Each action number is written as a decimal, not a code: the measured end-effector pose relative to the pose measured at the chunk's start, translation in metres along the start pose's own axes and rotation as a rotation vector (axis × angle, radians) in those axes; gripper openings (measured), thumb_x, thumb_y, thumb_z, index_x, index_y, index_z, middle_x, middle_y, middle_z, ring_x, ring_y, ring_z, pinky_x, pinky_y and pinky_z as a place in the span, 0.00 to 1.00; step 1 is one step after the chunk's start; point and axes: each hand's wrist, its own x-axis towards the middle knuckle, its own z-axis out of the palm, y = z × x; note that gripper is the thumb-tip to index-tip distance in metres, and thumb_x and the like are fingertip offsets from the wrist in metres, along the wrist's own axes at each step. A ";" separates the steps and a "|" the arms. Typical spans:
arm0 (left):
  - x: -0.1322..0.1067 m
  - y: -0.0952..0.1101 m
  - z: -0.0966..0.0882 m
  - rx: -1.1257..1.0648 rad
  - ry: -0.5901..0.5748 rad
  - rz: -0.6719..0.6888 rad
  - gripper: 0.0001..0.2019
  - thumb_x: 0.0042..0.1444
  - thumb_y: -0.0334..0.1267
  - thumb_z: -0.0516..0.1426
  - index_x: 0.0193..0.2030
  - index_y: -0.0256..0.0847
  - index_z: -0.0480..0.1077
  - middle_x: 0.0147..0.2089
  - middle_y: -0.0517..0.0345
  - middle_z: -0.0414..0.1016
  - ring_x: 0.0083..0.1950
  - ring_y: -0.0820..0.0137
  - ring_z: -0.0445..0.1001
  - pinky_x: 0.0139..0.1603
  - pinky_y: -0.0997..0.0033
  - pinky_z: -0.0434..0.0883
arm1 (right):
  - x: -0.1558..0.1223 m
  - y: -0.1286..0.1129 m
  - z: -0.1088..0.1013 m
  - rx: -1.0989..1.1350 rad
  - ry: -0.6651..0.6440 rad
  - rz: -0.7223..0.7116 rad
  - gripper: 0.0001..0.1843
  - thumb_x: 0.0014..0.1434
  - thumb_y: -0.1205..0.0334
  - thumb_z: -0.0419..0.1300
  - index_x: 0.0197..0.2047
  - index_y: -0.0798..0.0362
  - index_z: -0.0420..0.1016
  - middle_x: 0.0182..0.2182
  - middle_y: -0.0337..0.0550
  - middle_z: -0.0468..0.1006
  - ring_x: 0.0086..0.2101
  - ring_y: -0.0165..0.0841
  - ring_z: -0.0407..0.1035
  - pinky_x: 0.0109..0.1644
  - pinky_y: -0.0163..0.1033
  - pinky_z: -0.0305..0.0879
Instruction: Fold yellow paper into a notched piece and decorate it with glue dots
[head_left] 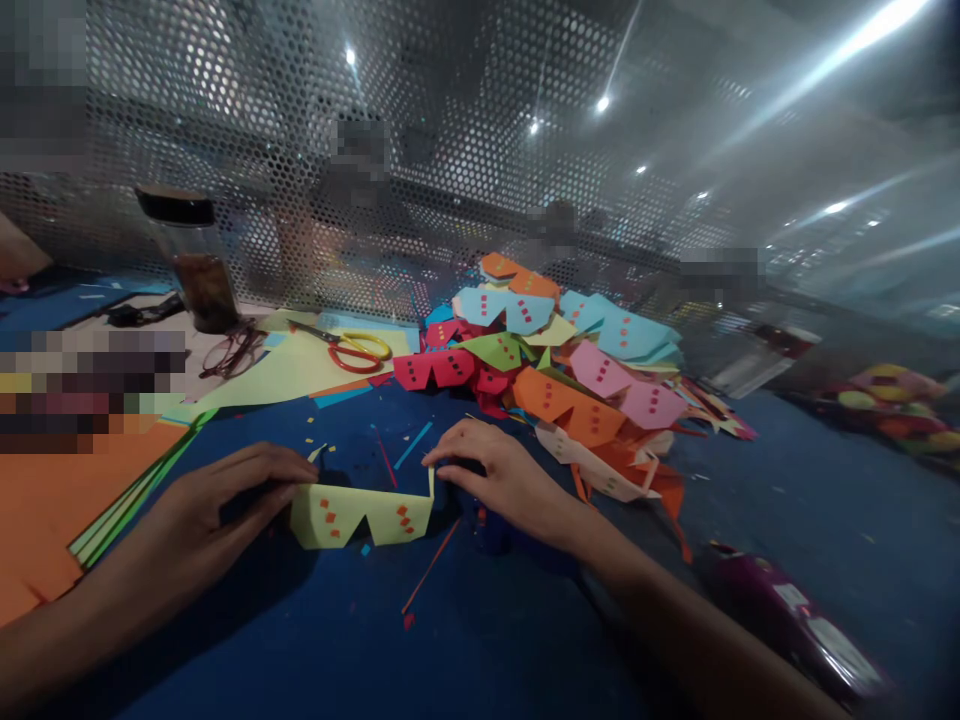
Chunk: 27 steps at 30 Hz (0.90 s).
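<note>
A pair of pale yellow paper glasses [365, 508] with small orange squares on both halves is held up at the middle of the blue table. My left hand [240, 490] pinches its left end between thumb and fingers. At the other end, my right hand [495, 465] has thumb and fingertips closed on the narrow folded side strip. Thin paper strips, such as a blue strip [414, 446] and an orange strip [431, 566], lie around the glasses among tiny scraps.
Behind my right hand rises a heap of coloured paper glasses [600, 400]. Yellow-and-red-handled scissors [352, 350] rest on paper sheets, near eyeglasses [229, 350] and a bottle of dark liquid [201, 270]. Orange sheets [97, 490] are stacked left; a purple object [795, 615] lies right.
</note>
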 end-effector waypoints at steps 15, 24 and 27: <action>-0.001 -0.002 0.001 0.021 -0.025 -0.026 0.10 0.64 0.43 0.53 0.42 0.47 0.75 0.42 0.56 0.80 0.42 0.66 0.78 0.41 0.69 0.76 | 0.010 0.002 -0.012 0.122 -0.133 -0.044 0.08 0.65 0.74 0.58 0.39 0.51 0.76 0.43 0.41 0.75 0.45 0.31 0.71 0.52 0.41 0.70; 0.002 0.000 -0.004 0.027 -0.021 0.027 0.08 0.65 0.40 0.52 0.40 0.47 0.73 0.39 0.58 0.78 0.38 0.69 0.77 0.36 0.73 0.75 | 0.005 -0.001 -0.017 0.236 -0.160 0.013 0.05 0.66 0.69 0.59 0.40 0.51 0.75 0.43 0.41 0.75 0.44 0.31 0.71 0.48 0.40 0.71; 0.001 0.000 -0.006 0.030 -0.036 0.038 0.08 0.65 0.39 0.52 0.40 0.46 0.73 0.39 0.58 0.78 0.39 0.69 0.77 0.37 0.74 0.75 | 0.004 -0.001 -0.016 0.306 -0.183 0.061 0.03 0.66 0.66 0.60 0.40 0.52 0.75 0.41 0.41 0.76 0.42 0.31 0.71 0.46 0.39 0.71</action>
